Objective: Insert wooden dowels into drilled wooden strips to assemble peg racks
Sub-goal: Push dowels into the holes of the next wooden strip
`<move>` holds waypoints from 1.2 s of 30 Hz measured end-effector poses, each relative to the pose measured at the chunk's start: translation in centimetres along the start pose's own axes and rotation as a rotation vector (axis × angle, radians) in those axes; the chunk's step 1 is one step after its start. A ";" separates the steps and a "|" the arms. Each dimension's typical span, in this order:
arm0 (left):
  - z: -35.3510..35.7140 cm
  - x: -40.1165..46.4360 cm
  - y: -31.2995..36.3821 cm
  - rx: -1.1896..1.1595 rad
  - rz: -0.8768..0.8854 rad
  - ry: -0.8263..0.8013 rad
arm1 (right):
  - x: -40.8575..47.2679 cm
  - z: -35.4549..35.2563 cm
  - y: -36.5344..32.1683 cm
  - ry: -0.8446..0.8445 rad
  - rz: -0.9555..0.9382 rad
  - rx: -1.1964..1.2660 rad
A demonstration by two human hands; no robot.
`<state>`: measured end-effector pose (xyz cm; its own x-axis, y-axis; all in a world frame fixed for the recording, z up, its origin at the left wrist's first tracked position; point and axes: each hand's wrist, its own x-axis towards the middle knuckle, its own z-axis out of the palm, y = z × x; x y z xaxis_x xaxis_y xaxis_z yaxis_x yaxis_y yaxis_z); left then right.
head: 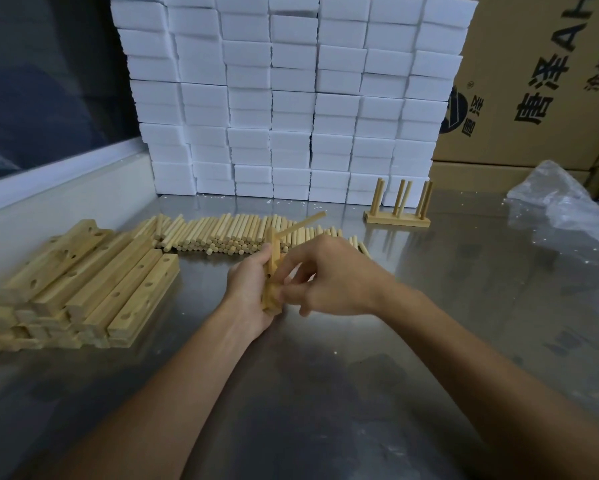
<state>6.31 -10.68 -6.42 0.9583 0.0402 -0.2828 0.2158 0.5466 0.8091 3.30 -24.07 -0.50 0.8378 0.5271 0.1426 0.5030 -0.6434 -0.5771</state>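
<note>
The left hand (pixel 253 289) grips a drilled strip (pixel 272 271) on edge with one dowel (pixel 301 225) seated; the right hand (pixel 325 275) pinches near its holes. One finished rack (pixel 396 209) stands behind; stacked strips (pixel 83 282) and loose dowels (pixel 228 233) remain.

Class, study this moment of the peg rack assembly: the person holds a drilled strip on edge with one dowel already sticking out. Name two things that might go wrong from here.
1. The strip is held in the air by the left hand instead of lying flat on the table, so pressing with the right hand might twist it or seat a dowel crooked.
2. The inserted dowel juts out sideways over the loose dowel pile; swinging the strip could scatter the pile.
</note>
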 end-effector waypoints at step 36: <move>0.0 1.0 -0.5 -0.107 0.267 0.028 | 1.6 1.1 7.2 0.603 0.313 0.229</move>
<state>7.17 -10.87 -7.10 0.9728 0.2166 -0.0827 -0.0654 0.5984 0.7985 7.97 -27.22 -5.32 0.9403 -0.1044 0.3239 0.2178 -0.5468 -0.8084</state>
